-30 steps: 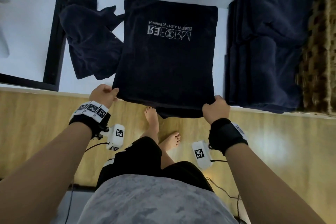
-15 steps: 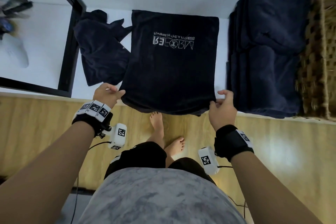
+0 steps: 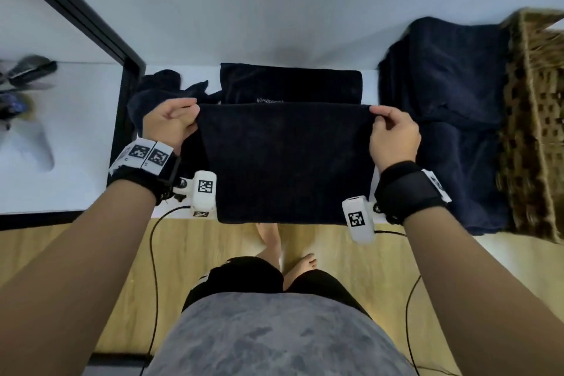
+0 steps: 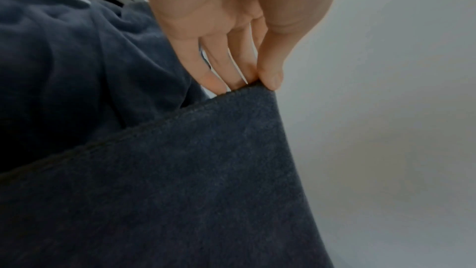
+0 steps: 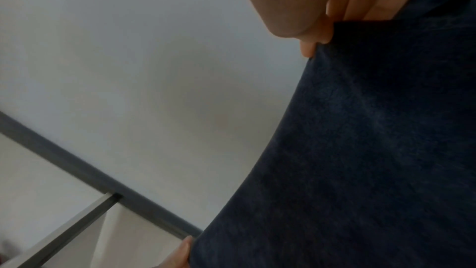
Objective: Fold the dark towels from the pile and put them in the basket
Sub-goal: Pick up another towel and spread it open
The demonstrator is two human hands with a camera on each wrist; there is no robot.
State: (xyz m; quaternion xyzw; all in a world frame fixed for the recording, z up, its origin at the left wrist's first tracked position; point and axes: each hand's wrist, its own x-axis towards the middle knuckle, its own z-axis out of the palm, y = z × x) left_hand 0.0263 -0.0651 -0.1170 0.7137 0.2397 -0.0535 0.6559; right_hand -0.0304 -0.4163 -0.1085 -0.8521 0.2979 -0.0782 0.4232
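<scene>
A dark navy towel lies on the white table, its near half lifted and carried towards the far edge. My left hand pinches the lifted left corner between thumb and fingers. My right hand pinches the right corner. The far part of the towel, with a strip of white lettering, still shows beyond the raised edge. A crumpled pile of dark towels lies left of it. On the right stands a woven basket with folded dark towels stacked beside it.
A black frame borders the table on the left, with a white surface and small objects beyond. A pale wall rises behind the table. Below are a wooden floor, my bare feet and wrist-camera cables.
Both hands have lifted the towel's near edge from the table front and carried it up and away, folding it over so most of the lettering is covered.
</scene>
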